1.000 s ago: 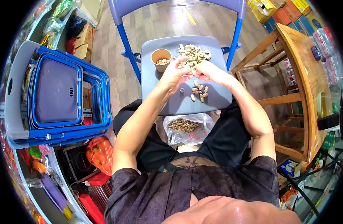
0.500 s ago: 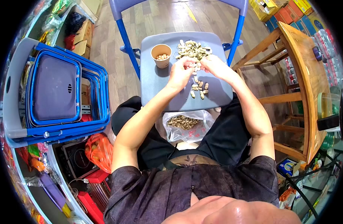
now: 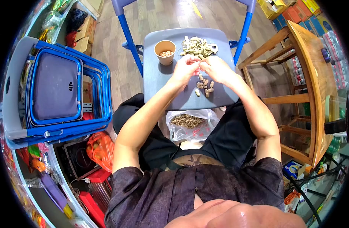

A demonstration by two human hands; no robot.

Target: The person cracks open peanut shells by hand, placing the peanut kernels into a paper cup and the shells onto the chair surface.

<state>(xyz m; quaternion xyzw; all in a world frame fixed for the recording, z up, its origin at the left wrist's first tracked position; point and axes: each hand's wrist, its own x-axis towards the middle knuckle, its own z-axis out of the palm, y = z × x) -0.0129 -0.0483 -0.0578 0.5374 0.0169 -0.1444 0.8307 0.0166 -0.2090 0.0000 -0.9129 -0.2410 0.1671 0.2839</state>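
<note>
My left hand (image 3: 186, 70) and my right hand (image 3: 217, 70) meet above the grey chair seat (image 3: 163, 93), fingertips pinched together around a peanut that they mostly hide. Just beyond them lies a heap of opened peanut shells (image 3: 198, 47). To its left stands a paper cup (image 3: 166, 59) with shelled peanut kernels (image 3: 166, 53) inside. Several unshelled peanuts (image 3: 206, 84) are scattered on the seat, nearer to me than my hands. Below the seat's front edge, between my legs, a clear plastic bag (image 3: 201, 132) holds many more peanuts (image 3: 187, 121).
Folded blue-framed chairs (image 3: 56, 89) lean at the left beside shelves of packaged goods. An orange bag (image 3: 101, 152) sits below them. On the right stands a wooden table (image 3: 315, 87), with cardboard boxes (image 3: 300, 13) behind it. The chair's blue legs (image 3: 241, 41) rise beyond the seat.
My hands have drawn closer together, and the right one has turned over the fingertips. Fewer peanuts seem to lie in front of them. The view has shifted slightly.
</note>
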